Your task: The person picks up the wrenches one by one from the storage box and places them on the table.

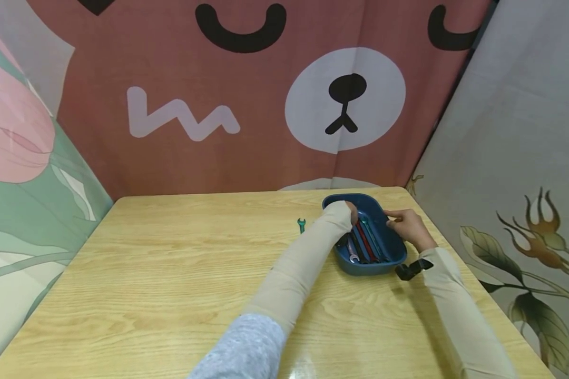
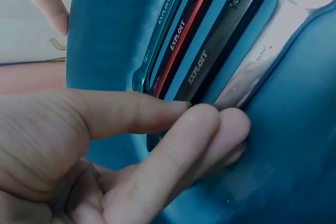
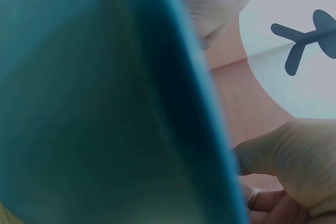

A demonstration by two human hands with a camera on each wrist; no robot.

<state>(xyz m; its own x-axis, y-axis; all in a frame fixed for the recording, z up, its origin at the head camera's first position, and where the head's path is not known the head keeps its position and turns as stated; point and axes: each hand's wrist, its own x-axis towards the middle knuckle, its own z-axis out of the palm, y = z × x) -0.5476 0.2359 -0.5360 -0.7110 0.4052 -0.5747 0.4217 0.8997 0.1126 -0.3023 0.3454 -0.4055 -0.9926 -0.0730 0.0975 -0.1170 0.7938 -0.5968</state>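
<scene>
A blue plastic basin (image 1: 395, 252) holds several combination wrenches side by side: a green wrench (image 2: 160, 24), a red wrench (image 2: 184, 30), a black wrench (image 2: 215, 45) and a silver wrench (image 2: 268, 45). My left hand (image 2: 121, 145) reaches into the basin and pinches the lower end of the silver wrench, which the fingertips hide. The black wrench's lower part passes beneath the thumb. At the basin's right side my right hand (image 1: 410, 226) grips the rim, with the thumb at its inner edge and a finger outside.
A small green wrench (image 1: 301, 225) lies on the wooden table (image 1: 170, 273) left of the basin, partly hidden by the left sleeve (image 1: 298, 268). Printed curtains (image 1: 170, 68) hang behind the table and on both sides. A black camera (image 1: 413, 269) sits on the right wrist.
</scene>
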